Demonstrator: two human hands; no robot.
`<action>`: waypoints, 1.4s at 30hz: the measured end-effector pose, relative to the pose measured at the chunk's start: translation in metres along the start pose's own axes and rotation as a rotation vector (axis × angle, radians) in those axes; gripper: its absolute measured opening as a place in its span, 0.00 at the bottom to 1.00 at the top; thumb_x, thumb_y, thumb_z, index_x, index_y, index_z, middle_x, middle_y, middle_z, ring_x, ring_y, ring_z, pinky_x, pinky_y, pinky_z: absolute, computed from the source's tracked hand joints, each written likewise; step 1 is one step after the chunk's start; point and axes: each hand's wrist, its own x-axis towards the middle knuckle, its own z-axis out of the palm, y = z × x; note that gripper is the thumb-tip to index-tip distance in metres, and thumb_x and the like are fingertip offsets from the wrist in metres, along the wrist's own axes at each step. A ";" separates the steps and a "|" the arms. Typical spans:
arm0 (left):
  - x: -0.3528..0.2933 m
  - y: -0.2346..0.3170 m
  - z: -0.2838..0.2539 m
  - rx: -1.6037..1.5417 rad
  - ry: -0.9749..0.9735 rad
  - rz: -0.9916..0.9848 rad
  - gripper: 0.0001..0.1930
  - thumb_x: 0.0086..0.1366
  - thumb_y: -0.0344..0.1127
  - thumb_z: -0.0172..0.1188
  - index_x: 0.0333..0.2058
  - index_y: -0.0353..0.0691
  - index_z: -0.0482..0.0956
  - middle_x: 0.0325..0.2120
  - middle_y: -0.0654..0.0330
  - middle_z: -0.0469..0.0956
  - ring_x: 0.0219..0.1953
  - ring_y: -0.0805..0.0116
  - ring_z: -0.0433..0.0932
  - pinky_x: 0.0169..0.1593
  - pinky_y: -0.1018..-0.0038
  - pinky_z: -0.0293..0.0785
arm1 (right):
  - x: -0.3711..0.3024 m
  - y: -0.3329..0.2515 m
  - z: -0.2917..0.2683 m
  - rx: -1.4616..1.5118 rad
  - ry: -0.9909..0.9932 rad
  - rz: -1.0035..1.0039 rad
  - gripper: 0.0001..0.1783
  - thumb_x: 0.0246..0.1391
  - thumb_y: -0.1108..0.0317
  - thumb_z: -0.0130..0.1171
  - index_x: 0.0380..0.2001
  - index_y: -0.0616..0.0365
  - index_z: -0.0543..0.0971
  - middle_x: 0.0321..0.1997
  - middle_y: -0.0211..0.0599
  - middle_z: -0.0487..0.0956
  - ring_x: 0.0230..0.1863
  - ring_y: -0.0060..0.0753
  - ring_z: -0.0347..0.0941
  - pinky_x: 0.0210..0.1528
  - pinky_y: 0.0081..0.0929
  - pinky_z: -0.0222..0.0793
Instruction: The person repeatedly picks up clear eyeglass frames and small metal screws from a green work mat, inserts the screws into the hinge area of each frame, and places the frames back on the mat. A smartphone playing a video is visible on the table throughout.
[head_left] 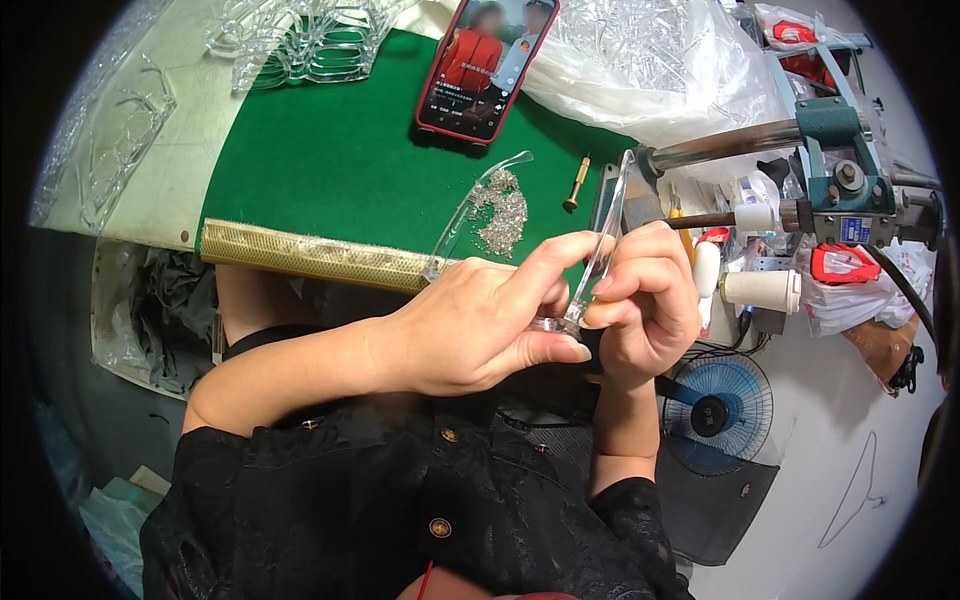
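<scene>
A clear plastic eyeglass frame (pixel 603 245) is held between my two hands, just off the near edge of the green mat. My left hand (pixel 475 325) is closed round its front, which the fingers mostly hide. One clear temple (pixel 462 222) sticks out past that hand over the mat. The other temple stands up between the hands, and my right hand (pixel 650 300) pinches it near the hinge corner. Beyond the left hand lies a pile of tiny metal screws or hinge parts (pixel 503 215). A small brass-coloured screwdriver (pixel 577 184) rests on the mat near the right fingers.
A red-cased phone (pixel 483 70) lies at the mat's far side, with several clear frames (pixel 318 45) left of it. A plastic bag (pixel 650 65) bulges behind. The green metal machine (pixel 845 160) stands at right. Gold trim (pixel 310 252) edges the mat; a fan (pixel 718 410) sits below.
</scene>
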 end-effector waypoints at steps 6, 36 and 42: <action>0.001 0.001 0.000 -0.036 0.009 0.004 0.39 0.63 0.49 0.58 0.62 0.33 0.49 0.30 0.55 0.79 0.32 0.57 0.81 0.38 0.71 0.73 | -0.001 -0.001 0.002 -0.036 0.025 0.007 0.11 0.40 0.64 0.68 0.21 0.57 0.76 0.25 0.32 0.72 0.27 0.29 0.66 0.30 0.23 0.61; 0.100 -0.022 0.024 0.741 0.071 0.327 0.13 0.60 0.38 0.57 0.39 0.35 0.74 0.32 0.53 0.78 0.39 0.54 0.77 0.39 0.64 0.75 | -0.019 0.029 -0.063 0.208 0.277 0.341 0.19 0.57 0.58 0.60 0.37 0.68 0.79 0.34 0.29 0.70 0.37 0.21 0.64 0.43 0.19 0.58; 0.138 -0.024 0.051 0.785 0.020 0.294 0.12 0.65 0.41 0.53 0.32 0.37 0.73 0.24 0.52 0.78 0.26 0.53 0.80 0.28 0.61 0.73 | -0.030 0.052 -0.107 0.248 0.379 0.398 0.16 0.59 0.61 0.58 0.40 0.66 0.77 0.36 0.30 0.75 0.37 0.19 0.67 0.44 0.20 0.61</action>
